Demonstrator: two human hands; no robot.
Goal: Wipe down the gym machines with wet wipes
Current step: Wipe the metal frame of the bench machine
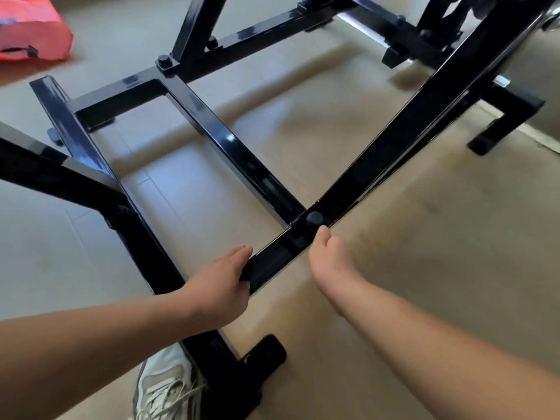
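- The gym machine [212,122], a glossy black steel frame, stands on the tiled floor [424,268] and spreads from the centre out to 12 and 2 o'clock.
- Its lower bar [272,259] runs from about 6 o'clock up towards 2.
- The left hand [221,283], near 6 o'clock, has its fingers curled round that bar's near end.
- The right hand [330,256] sits just beside the bar, thumb tip by the bolt cap [315,219]. Its fingers are hidden, so whether they grasp anything I cannot tell.
- No wet wipe shows.
- Step, as I judge it: working along the lower bar. Next calls for passing over the bolted joint, cap included.
- A red bag [33,31] lies at 10 o'clock, its contents not visible.
- A shoe [163,386] at 7 o'clock.
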